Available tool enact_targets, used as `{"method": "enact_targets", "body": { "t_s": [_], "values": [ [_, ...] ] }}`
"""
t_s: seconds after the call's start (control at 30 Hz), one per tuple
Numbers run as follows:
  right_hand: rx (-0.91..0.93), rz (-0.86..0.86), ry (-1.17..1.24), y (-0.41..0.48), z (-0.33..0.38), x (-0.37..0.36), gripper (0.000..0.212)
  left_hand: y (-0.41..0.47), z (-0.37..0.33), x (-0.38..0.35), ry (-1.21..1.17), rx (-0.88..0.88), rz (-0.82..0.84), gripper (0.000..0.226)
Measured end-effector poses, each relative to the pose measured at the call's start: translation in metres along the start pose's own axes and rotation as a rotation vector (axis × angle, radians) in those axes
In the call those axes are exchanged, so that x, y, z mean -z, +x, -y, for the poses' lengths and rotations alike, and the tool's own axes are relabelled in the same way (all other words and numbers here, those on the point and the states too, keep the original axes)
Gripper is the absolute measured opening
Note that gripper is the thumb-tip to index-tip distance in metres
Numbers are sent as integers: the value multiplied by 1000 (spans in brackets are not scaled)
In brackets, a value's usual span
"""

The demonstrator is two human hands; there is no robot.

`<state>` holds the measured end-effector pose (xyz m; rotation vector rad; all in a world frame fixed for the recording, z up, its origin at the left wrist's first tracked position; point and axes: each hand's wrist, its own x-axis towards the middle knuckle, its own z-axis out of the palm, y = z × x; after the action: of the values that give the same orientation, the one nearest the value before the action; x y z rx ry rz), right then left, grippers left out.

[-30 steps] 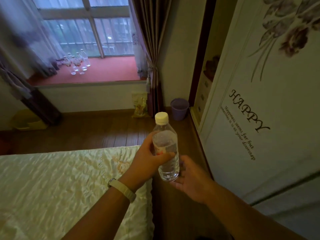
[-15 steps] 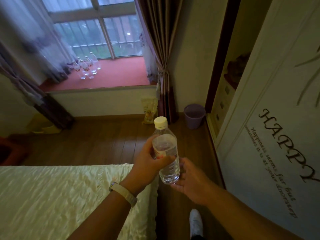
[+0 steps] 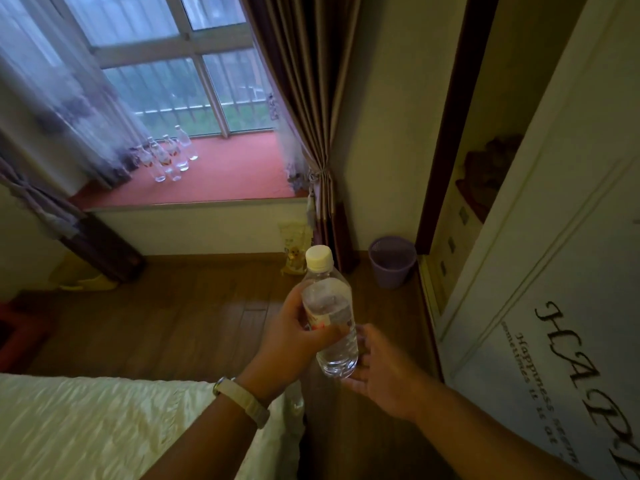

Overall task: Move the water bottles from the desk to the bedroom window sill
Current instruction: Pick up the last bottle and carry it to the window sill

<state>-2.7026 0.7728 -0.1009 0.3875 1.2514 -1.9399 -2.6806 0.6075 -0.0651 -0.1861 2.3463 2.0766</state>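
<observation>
My left hand [image 3: 290,337] grips a clear water bottle [image 3: 330,317] with a white cap around its middle, holding it upright in front of me. My right hand [image 3: 382,372] is just behind and below the bottle's base, fingers relaxed, holding nothing; whether it touches the bottle I cannot tell. Ahead, the red window sill [image 3: 225,178] carries several clear bottles [image 3: 169,155] standing in a cluster at its left, near the sheer curtain.
A bed with a pale cover [image 3: 104,427] fills the lower left. A white wardrobe door [image 3: 554,306] lines the right. A purple bin [image 3: 392,261] and a yellow bag [image 3: 294,249] stand on the wooden floor below the sill. A brown curtain [image 3: 311,116] hangs right of the window.
The view has moved forward along the gap between bed and wardrobe, so the window sill is closer. My left hand keeps its grip on the bottle, and my right hand stays beside its base.
</observation>
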Motion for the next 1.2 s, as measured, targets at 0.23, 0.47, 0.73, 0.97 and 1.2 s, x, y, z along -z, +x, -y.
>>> {"method": "enact_targets", "body": {
  "t_s": [0.23, 0.47, 0.73, 0.97, 1.2],
  "values": [
    [-73, -15, -37, 83, 38, -22, 28, 74, 18, 39, -66, 15, -51, 70],
    [-79, -14, -166, 201, 92, -71, 37, 183, 41, 117, -133, 18, -72, 66],
    [-76, 7, -238, 317, 166, -175, 40, 295, 24, 234, -232, -13, -118, 66],
    [-109, 118, -338, 391, 194, -259, 42, 334, 22, 322, -199, -25, -274, 75],
    [-217, 278, -493, 471, 188, -340, 38, 345, 46, 410, -191, 34, -488, 74]
  ]
}}
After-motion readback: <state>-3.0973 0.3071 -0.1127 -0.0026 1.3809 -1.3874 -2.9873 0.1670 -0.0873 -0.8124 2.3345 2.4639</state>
